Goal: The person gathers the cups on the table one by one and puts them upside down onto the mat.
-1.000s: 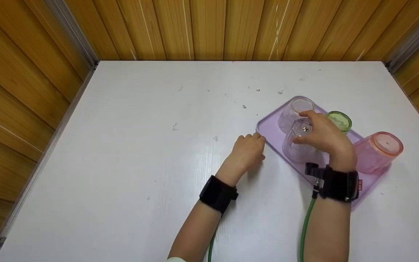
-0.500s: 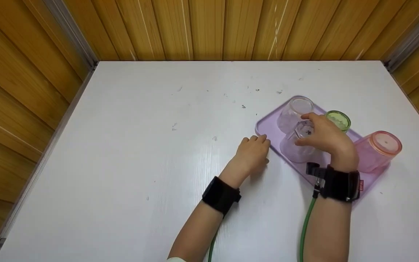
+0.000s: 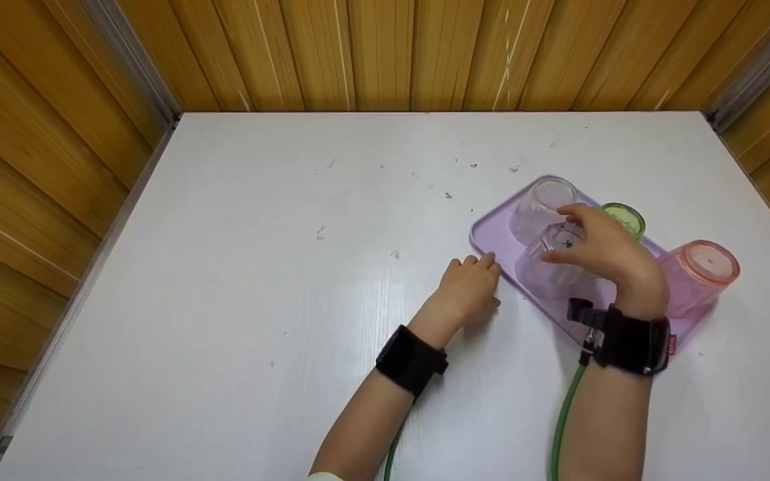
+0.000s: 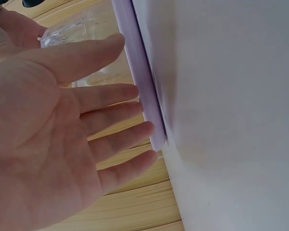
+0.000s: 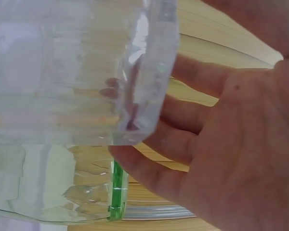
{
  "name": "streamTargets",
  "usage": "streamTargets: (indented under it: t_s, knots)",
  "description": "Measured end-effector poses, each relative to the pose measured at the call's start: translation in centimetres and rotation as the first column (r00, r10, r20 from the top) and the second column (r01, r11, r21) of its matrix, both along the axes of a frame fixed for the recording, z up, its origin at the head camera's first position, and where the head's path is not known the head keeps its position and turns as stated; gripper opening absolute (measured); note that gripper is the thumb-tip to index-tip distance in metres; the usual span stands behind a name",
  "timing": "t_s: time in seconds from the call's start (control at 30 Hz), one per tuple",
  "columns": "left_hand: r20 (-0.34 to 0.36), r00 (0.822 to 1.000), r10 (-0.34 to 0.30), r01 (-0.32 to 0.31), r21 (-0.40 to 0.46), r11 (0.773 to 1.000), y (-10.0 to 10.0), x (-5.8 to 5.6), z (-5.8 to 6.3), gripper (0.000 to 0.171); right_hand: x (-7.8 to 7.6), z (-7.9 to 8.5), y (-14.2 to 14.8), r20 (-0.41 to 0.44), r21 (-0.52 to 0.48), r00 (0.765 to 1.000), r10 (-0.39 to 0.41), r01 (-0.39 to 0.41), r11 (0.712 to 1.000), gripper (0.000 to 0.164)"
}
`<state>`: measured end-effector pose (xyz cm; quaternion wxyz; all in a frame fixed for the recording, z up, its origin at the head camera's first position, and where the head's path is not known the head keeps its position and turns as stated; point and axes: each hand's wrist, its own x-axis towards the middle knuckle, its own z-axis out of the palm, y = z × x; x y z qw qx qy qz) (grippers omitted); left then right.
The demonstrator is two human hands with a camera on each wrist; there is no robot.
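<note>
A lilac tray [image 3: 494, 235] lies at the right of the table, bearing glasses turned bottom up. My right hand [image 3: 611, 250] is at the raised base of a clear faceted glass [image 3: 547, 277], thumb and fingers spread apart. In the right wrist view that glass [image 5: 62, 82] overlaps the fingertips, and the palm stands apart from it. My left hand [image 3: 470, 288] is beside the tray's near-left edge; in the left wrist view its fingers [image 4: 120, 139] are straight, with the tips right at the tray rim [image 4: 139, 72].
Behind the faceted glass stands another clear glass [image 3: 525, 214]. A green glass [image 3: 625, 219] is partly hidden by the right hand, and a pink glass [image 3: 686, 287] stands at the right. A green cable [image 3: 564, 414] runs along the right forearm. Wood-look panels [image 3: 385, 53] border the table.
The faceted glass has tilted and settled slightly on the tray. My right hand has shifted a little right, away from it. My left hand has slid right and nearer along the tray edge.
</note>
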<state>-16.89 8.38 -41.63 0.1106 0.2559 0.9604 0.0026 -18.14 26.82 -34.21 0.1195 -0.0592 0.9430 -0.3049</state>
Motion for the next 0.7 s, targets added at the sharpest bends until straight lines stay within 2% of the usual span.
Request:
streamTargets:
  t_s: [0.2, 0.37, 0.53, 0.7]
  knots:
    - [-0.024, 1.000, -0.009, 0.009, -0.006, 1.000, 0.1, 0.0, -0.2, 0.058, 0.9, 1.0, 0.8, -0.125, -0.065, 0.987, -0.097, 0.090, 0.994, 0.078]
    - [-0.004, 1.000, 0.000, 0.000, 0.051, 0.999, -0.1, -0.1, -0.3, 0.056, 1.9, 1.2, 2.3, -0.203, -0.140, 0.942, -0.268, 0.243, 0.960, 0.069]
    - [-0.025, 1.000, -0.011, 0.013, 0.068, 0.998, -0.1, -0.2, -0.8, 0.056, 3.2, 1.1, 4.3, -0.190, -0.139, 0.882, -0.430, 0.410, 0.901, 0.069]
    - [-0.036, 0.999, -0.009, 0.011, 0.053, 0.999, -0.3, -0.2, -0.9, 0.051, 4.3, 0.7, 6.7, -0.107, -0.112, 0.795, -0.597, 0.587, 0.802, 0.072]
